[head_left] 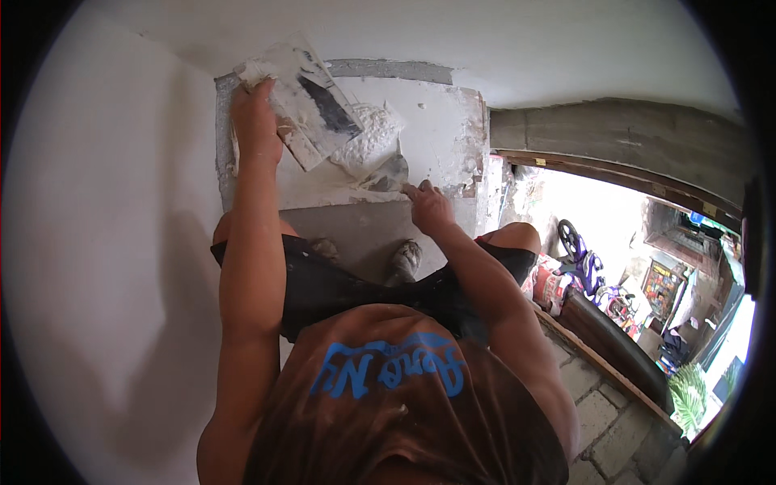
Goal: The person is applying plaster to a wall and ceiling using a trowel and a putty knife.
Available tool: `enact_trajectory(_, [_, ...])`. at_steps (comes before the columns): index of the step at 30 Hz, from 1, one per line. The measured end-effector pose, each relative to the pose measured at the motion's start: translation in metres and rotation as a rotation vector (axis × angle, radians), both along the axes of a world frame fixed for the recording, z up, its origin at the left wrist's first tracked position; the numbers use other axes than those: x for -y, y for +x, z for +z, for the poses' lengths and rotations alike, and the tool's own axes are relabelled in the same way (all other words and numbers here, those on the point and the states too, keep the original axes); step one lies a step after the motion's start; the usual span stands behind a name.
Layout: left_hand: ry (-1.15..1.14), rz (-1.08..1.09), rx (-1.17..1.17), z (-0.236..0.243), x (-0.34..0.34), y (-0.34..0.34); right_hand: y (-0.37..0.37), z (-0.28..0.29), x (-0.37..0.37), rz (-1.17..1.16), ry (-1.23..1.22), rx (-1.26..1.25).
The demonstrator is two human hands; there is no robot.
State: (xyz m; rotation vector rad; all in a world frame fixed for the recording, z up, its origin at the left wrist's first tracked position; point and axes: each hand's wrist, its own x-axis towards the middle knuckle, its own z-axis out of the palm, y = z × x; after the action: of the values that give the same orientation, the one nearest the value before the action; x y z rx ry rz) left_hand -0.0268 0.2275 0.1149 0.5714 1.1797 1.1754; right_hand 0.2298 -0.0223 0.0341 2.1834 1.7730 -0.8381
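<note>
My left hand [257, 121] grips a wide rectangular plastering trowel [326, 107], tilted and smeared with white paste, at the upper left of the board. My right hand [430, 206] is closed on the handle of a putty knife, whose metal blade [388, 175] rests at the lower edge of a lumpy mound of white paste [365, 129]. The mound lies on a white-coated board [444, 121] in front of my knees. Part of the mound is hidden behind the trowel.
A pale wall [97, 242] is close on my left. A grey cement band [606, 129] tops an opening on my right, beyond which show a purple motorbike [588, 268], a dark long object [606, 347] and clutter. Paving blocks [594, 404] lie at lower right.
</note>
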Motion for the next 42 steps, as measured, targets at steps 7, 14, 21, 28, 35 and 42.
enact_trajectory(7, [-0.039,-0.032,0.009,0.012,-0.003,0.006,0.066,0.009,0.008,-0.333,0.106,-0.527])
enact_trajectory(14, [-0.026,-0.049,0.013,0.009,-0.003,0.009,0.084,-0.015,0.056,-1.161,-0.031,-0.891])
enact_trajectory(21, [-0.051,-0.119,-0.018,0.015,-0.006,0.005,0.059,-0.067,0.078,-1.195,-0.141,-0.840])
enact_trajectory(28, [-0.108,-0.107,-0.027,-0.003,-0.005,-0.002,0.031,-0.100,0.035,-1.169,0.035,-0.933])
enact_trajectory(35, [-0.067,-0.154,-0.294,-0.013,-0.006,-0.009,0.034,-0.067,0.021,-0.969,0.202,-0.980])
enact_trajectory(42, [0.026,-0.215,-0.441,-0.026,-0.008,0.003,0.042,0.085,0.004,-0.788,0.404,-1.095])
